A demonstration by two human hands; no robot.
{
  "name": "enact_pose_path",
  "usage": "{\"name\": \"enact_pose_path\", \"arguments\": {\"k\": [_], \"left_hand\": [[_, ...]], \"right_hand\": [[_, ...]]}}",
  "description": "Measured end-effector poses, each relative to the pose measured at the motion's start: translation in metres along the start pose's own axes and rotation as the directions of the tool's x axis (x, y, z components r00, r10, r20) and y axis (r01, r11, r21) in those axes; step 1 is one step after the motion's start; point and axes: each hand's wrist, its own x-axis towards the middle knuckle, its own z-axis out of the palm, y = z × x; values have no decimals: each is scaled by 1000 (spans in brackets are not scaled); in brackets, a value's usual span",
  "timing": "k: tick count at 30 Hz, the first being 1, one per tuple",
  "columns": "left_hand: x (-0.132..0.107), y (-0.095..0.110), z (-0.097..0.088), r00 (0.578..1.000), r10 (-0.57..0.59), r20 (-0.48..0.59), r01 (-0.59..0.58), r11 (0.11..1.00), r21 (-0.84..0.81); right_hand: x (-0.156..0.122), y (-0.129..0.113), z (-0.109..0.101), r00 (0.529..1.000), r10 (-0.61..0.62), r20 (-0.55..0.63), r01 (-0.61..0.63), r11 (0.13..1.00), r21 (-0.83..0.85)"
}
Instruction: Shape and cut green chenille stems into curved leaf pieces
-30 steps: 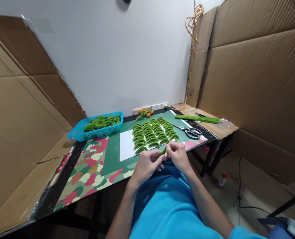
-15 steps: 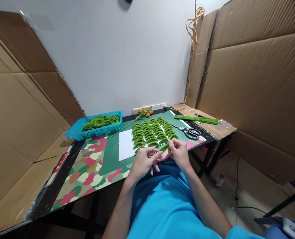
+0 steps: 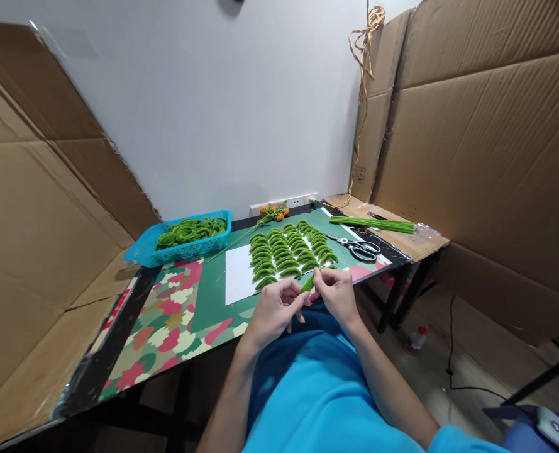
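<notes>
The table (image 3: 95, 371) was partly covered by a green mat (image 3: 212, 283) — basket (image 3: 189, 250), paper (image 3: 238, 277), scissors (image 3: 361, 251), flowers (image 3: 279, 212), green strips (image 3: 378, 224) were laid on top.

A bright blue top (image 3: 314, 396) is worn — short-sleeved

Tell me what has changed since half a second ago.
The right hand has shifted slightly toward the left hand, bringing their fingertips closer together at the green piece. The curved green pieces, scissors and blue basket stayed put.
</notes>
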Motion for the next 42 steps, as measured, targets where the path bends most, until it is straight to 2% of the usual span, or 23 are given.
{"name": "enact_pose_path", "arguments": {"k": [3, 5, 8, 11, 15, 20, 23, 27, 30, 33, 35, 38, 42], "left_hand": [[-3, -2, 4, 997, 46, -62, -41, 997, 70], [-2, -1, 4, 996, 31, -86, -28, 999, 37], [2, 3, 1, 998, -33, -48, 30, 998, -62], [6, 6, -2, 998, -67, 9, 68, 995, -79], [5, 5, 0, 998, -39, -39, 38, 999, -14], [4, 1, 4, 994, 51, -98, -38, 991, 130], [7, 0, 1, 994, 13, -108, -6, 998, 66], [10, 2, -5, 998, -45, -42, 43, 998, -47], [9, 4, -6, 999, -46, -9, 46, 997, -62], [8, 5, -5, 999, -21, 29, 23, 998, -53], [8, 4, -4, 999, -22, 40, 25, 997, -68], [11, 3, -4, 999, -50, -7, 49, 992, -120], [14, 1, -6, 995, -75, -63, 64, 985, -158]], "right_hand": [[-1, 1, 3, 1000, 6, -16, -7, 1000, -22], [0, 3, 3, 1000, 19, -11, -18, 1000, 14], [4, 5, 0, 998, 57, 32, -60, 991, 118], [4, 4, -1, 993, 95, 77, -106, 980, 170], [1, 2, 2, 996, 79, 32, -82, 989, 127], [2, 1, 6, 998, 43, 41, -47, 995, 92], [6, 1, 5, 995, 88, 51, -95, 983, 154], [10, 1, 1, 980, 156, 125, -185, 946, 265], [7, 2, 0, 984, 114, 139, -145, 962, 234], [4, 6, 3, 995, 35, 89, -45, 992, 121], [3, 8, 4, 997, 24, 71, -30, 996, 82], [5, 9, 3, 993, 91, 82, -103, 981, 162], [7, 10, -1, 978, 136, 160, -178, 941, 288]]}}
